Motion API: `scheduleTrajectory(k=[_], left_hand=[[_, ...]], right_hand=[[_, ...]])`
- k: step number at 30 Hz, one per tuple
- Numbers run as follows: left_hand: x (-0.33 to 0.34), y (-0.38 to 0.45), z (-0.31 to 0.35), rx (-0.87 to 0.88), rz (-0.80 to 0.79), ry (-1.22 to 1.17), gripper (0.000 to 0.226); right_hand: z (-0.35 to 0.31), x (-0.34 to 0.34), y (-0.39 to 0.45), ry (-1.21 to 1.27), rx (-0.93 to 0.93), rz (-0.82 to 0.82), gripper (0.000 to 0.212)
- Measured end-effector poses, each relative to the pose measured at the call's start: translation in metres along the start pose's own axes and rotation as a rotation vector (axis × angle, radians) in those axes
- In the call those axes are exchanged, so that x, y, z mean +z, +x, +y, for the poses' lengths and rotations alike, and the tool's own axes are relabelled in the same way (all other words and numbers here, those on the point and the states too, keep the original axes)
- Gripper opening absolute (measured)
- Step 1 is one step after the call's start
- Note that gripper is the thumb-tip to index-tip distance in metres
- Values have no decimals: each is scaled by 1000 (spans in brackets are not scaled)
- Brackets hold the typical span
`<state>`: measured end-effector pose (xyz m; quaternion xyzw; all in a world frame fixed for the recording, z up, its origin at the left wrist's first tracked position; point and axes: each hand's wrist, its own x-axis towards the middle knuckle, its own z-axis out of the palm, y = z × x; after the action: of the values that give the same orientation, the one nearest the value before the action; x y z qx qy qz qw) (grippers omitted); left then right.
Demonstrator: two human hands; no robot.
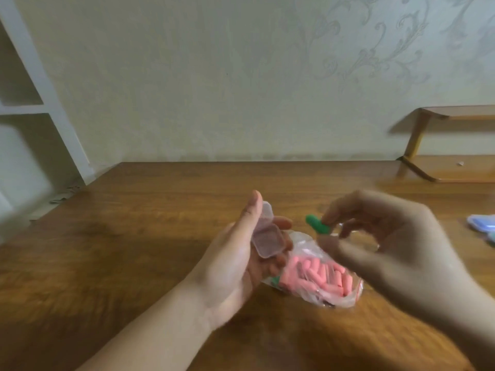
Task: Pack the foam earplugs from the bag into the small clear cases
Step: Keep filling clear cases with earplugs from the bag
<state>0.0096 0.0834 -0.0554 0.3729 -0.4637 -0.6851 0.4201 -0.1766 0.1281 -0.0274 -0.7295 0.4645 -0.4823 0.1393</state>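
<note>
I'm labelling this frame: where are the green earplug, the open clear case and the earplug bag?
green earplug [317, 226]: head view, middle of its body.
clear case [268, 241]: head view, its open tray.
bag [316, 277]: head view, pink-filled middle.

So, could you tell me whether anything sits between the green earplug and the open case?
Nothing visible does. The right hand pinches the green earplug just right of the open clear case held in the left hand, with only air between them.
</note>
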Motion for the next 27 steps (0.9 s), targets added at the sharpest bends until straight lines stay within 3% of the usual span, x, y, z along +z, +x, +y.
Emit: scheduleTrajectory(k=[4,8,14,19,22,24,27], left_hand=[[11,-8,-7,-80,-184,-231,63],[9,-10,-5,-106,-167,-301,66],[7,-4,-4,-120,-194,-311,66],[-1,1,-2,-131,-54,-265,70],[-7,5,7,-128,63,-255,62],[-13,9,12,-130,115,-290,51],[-20,15,15,-155,163,-349,42]], right_hand=[[-9,35,-8,-199,-111,22,13],[-1,45,-9,-259,-23,48,14],[8,49,-8,-318,27,-43,17],[6,26,-2,-242,-3,90,15],[17,-1,5,-281,87,155,6],[29,-15,9,-388,205,7,13],[40,-19,8,-541,374,-403,16]])
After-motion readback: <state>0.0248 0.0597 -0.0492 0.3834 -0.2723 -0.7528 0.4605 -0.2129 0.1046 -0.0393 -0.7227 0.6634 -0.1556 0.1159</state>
